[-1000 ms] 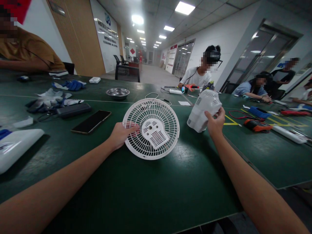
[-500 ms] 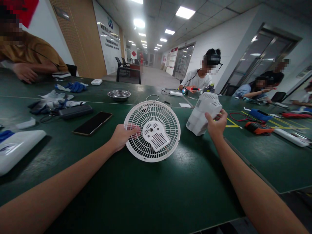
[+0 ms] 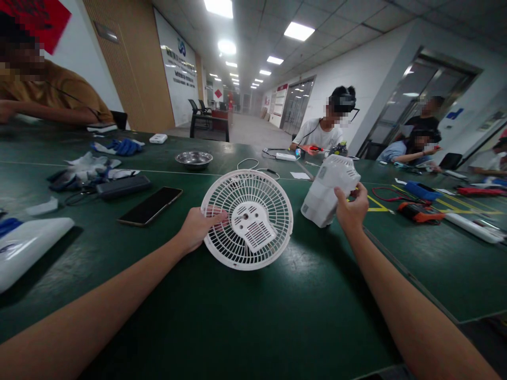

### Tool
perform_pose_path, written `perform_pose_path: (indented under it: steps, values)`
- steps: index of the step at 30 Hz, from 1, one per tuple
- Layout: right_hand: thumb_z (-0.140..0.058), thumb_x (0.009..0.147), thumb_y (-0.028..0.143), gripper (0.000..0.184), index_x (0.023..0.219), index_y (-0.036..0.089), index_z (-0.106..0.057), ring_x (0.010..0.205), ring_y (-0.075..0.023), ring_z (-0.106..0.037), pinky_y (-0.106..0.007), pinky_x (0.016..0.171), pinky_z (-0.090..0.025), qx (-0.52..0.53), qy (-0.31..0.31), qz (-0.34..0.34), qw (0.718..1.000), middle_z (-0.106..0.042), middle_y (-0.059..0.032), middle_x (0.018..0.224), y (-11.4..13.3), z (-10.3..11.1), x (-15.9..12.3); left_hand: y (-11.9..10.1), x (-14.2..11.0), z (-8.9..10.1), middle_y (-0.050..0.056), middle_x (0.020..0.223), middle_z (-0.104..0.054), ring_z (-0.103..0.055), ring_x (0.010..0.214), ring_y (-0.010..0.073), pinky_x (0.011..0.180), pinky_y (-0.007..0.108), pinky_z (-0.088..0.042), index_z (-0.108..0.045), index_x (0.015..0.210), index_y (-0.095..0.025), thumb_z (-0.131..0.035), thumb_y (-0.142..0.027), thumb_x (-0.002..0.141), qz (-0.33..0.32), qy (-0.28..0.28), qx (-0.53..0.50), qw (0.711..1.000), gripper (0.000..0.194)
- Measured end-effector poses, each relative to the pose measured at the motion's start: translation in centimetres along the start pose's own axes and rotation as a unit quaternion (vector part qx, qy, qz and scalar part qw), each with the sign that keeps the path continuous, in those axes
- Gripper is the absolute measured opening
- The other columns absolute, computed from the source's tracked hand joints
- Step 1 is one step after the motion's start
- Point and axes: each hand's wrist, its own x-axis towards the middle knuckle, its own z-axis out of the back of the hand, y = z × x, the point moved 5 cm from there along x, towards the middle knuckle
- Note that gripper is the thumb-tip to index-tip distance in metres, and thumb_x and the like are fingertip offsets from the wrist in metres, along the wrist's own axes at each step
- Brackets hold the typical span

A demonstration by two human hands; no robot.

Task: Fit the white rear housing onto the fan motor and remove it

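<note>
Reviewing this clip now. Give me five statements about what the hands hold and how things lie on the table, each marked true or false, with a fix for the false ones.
1. The left hand holds the round white grille at its left edge. True.
2. The right hand is empty. False: it holds a white plastic piece.
3. The grille and the white plastic piece are touching. False: a gap shows between them.
4. The metal bowl stands farther from the person than the phone does. True.
5. The phone's screen is brightly lit. False: it is dark.
</note>
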Motion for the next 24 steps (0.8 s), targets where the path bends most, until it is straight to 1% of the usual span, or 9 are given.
perform_pose_path:
  steps: [5, 9, 11, 12, 14, 15, 17, 20, 24]
  values:
    - [-0.073, 0.072, 0.046, 0.074, 0.136, 0.017, -0.049, 0.112, -0.0304, -0.060, -0.046, 0.095, -0.048, 0.012, -0.018, 0.054, 0.998, -0.062, -0.0135, 0.125, 1.1, 0.5, -0.2, -0.6, -0.5, -0.2, 0.009, 0.086, -0.078, -0.073, 0.074, 0.0206, 0.069, 0.034, -0.059, -0.076, 0.093, -0.012, -0.085, -0.026, 0.073, -0.006, -0.001, 0.006, 1.000, 0.026]
    - [-0.078, 0.063, 0.041, 0.080, 0.132, 0.018, -0.046, 0.116, -0.0323, -0.058, -0.044, 0.092, -0.048, 0.025, -0.010, 0.118, 0.993, -0.057, -0.0138, 0.128, 4.3, 0.8, -1.5, -0.8, -0.7, -0.3, 0.010, 0.088, -0.078, -0.074, 0.076, 0.0221, 0.070, 0.036, -0.060, -0.076, 0.095, -0.011, -0.084, -0.024, 0.074, 0.000, -0.005, 0.008, 1.000, 0.026]
    - [-0.081, 0.061, 0.041, 0.079, 0.128, 0.017, -0.047, 0.109, -0.0304, -0.061, -0.043, 0.088, -0.050, 0.045, 0.043, 0.113, 0.992, -0.059, -0.0129, 0.123, 6.0, 0.0, -2.9, -0.7, -0.6, -0.2, 0.010, 0.088, -0.078, -0.074, 0.076, 0.0226, 0.070, 0.036, -0.060, -0.076, 0.096, -0.011, -0.085, -0.025, 0.074, 0.001, -0.007, 0.008, 1.000, 0.027]
    - [-0.082, 0.061, 0.043, 0.079, 0.127, 0.017, -0.047, 0.103, -0.0290, -0.063, -0.041, 0.085, -0.051, 0.057, 0.089, 0.095, 0.990, -0.062, -0.0125, 0.120, 6.6, -0.8, -3.7, -0.7, -0.6, -0.2, 0.010, 0.088, -0.078, -0.074, 0.077, 0.0227, 0.071, 0.037, -0.061, -0.076, 0.095, -0.011, -0.085, -0.026, 0.074, 0.000, -0.007, 0.008, 1.000, 0.027]
    - [-0.078, 0.068, 0.048, 0.069, 0.123, 0.017, -0.049, 0.092, -0.0261, -0.066, -0.039, 0.078, -0.053, 0.085, 0.190, 0.021, 0.978, -0.067, -0.0129, 0.115, 7.1, -2.6, -5.6, -0.5, -0.5, -0.2, 0.009, 0.088, -0.078, -0.074, 0.077, 0.0228, 0.071, 0.036, -0.061, -0.076, 0.095, -0.012, -0.086, -0.026, 0.074, -0.004, -0.006, 0.010, 1.000, 0.028]
    - [-0.077, 0.070, 0.051, 0.067, 0.120, 0.016, -0.050, 0.087, -0.0251, -0.066, -0.039, 0.077, -0.054, 0.077, 0.231, -0.009, 0.970, -0.069, -0.0130, 0.112, 7.2, -3.4, -6.7, -0.5, -0.4, -0.1, 0.009, 0.088, -0.078, -0.074, 0.077, 0.0226, 0.070, 0.036, -0.061, -0.076, 0.095, -0.012, -0.086, -0.026, 0.074, -0.007, -0.006, 0.012, 1.000, 0.027]
    - [-0.077, 0.070, 0.052, 0.063, 0.116, 0.016, -0.053, 0.081, -0.0245, -0.067, -0.040, 0.078, -0.054, 0.028, 0.296, -0.026, 0.954, -0.071, -0.0123, 0.105, 7.4, -4.8, -8.5, -0.5, -0.3, -0.1, 0.009, 0.086, -0.078, -0.074, 0.076, 0.0219, 0.069, 0.035, -0.061, -0.076, 0.094, -0.012, -0.085, -0.027, 0.074, -0.015, -0.008, 0.018, 1.000, 0.026]
    - [-0.076, 0.073, 0.051, 0.061, 0.117, 0.015, -0.054, 0.084, -0.0280, -0.068, -0.041, 0.081, -0.053, -0.064, 0.364, -0.021, 0.929, -0.072, -0.0133, 0.101, 7.4, -6.0, -10.2, -0.7, -0.4, -0.2, 0.009, 0.084, -0.078, -0.074, 0.074, 0.0216, 0.068, 0.034, -0.060, -0.076, 0.093, -0.012, -0.085, -0.027, 0.074, -0.023, -0.011, 0.030, 0.999, 0.026]
    - [-0.073, 0.079, 0.049, 0.061, 0.123, 0.012, -0.053, 0.099, -0.0357, -0.068, -0.045, 0.087, -0.052, -0.165, 0.413, -0.006, 0.896, -0.070, -0.0203, 0.108, 7.0, -6.6, -11.0, -0.9, -0.7, -0.2, 0.008, 0.083, -0.078, -0.074, 0.074, 0.0215, 0.071, 0.036, -0.061, -0.076, 0.092, -0.013, -0.084, -0.028, 0.074, -0.027, -0.010, 0.030, 0.999, 0.024]
